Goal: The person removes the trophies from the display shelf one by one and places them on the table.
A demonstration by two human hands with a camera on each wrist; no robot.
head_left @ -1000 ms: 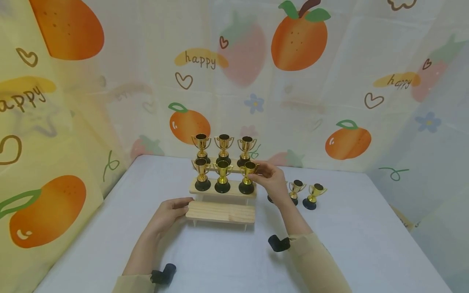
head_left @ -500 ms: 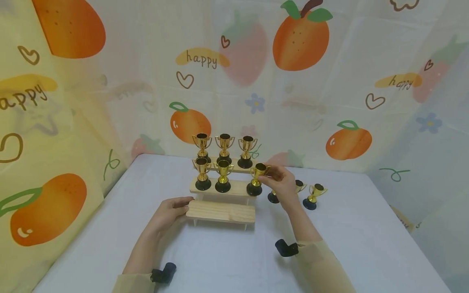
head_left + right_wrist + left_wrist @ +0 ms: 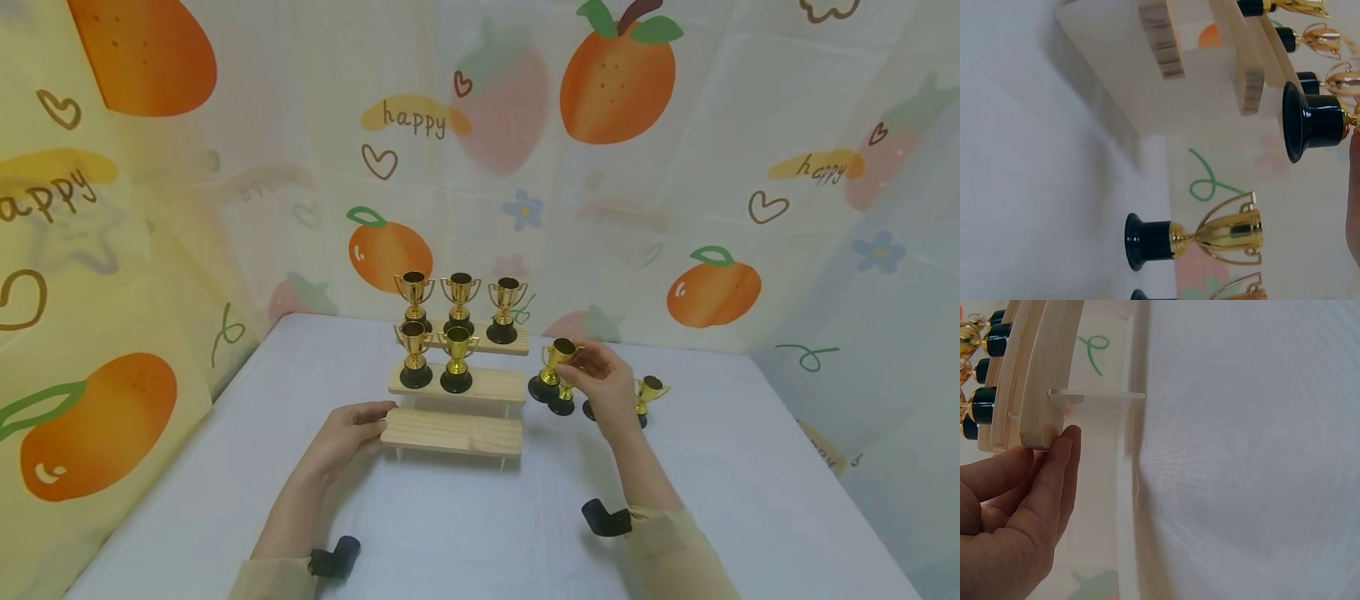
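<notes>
A gold trophy (image 3: 559, 353) was pinched by its upper part in the right hand's (image 3: 607, 387) grip, above the surface (image 3: 465, 525) at two o'clock from the lowest shelf (image 3: 453, 432), its black base (image 3: 1324, 121) thereby left free. The shelf's nine-o'clock end was pinched by the left hand (image 3: 345, 440), presumably for steadiness. Five trophies (image 3: 457, 380) were stood upright on the upper tiers (image 3: 498, 383).

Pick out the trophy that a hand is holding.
It's the gold trophy in the right hand, lifted off the table just right of the wooden stand. The other trophies stand on that stand or the table.
</notes>
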